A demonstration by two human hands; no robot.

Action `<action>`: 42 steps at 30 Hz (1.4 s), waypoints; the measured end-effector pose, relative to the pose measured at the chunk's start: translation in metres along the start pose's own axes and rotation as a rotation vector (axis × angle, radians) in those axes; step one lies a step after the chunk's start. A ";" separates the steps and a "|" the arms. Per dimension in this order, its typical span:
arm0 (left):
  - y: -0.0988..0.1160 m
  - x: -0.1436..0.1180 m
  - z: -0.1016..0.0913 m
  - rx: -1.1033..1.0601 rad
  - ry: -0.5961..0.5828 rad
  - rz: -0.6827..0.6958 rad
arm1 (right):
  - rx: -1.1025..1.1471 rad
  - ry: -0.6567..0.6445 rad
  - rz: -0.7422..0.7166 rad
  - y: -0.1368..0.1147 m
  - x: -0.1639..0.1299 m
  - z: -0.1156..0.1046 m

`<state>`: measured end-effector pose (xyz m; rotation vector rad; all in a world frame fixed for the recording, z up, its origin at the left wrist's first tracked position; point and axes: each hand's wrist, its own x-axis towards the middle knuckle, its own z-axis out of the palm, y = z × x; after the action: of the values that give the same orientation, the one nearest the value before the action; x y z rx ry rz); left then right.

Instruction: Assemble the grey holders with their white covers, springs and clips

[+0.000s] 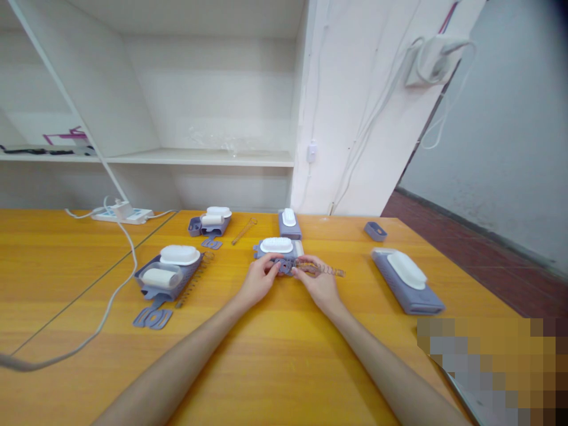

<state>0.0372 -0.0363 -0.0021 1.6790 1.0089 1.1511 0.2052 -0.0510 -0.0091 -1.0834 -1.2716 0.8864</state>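
My left hand pinches a small purple-grey plastic piece with a round hole, near the table's middle. My right hand is closed at the other side of that piece, with a long metal coil spring sticking out past its fingers to the right. Whether the spring touches the piece is hidden by the fingers. Just behind both hands lies a purple-grey case with a white bristled oval brush head. A clear part shows at that case's right end.
Similar units lie around: a front-left one with a white roller, spring and flat plates; a back-left one; a back-middle one; a right one. A small purple-grey cup and power strip stand farther back.
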 end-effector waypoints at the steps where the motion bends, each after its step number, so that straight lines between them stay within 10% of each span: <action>1: -0.001 0.000 0.000 -0.008 0.003 -0.004 | -0.026 -0.002 -0.011 0.000 0.000 0.000; 42: -0.008 0.002 0.000 -0.133 -0.107 0.003 | -0.407 -0.154 -0.233 0.000 -0.003 -0.002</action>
<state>0.0363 -0.0321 -0.0087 1.6187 0.8451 1.0941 0.2064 -0.0539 -0.0099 -1.1649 -1.7185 0.5540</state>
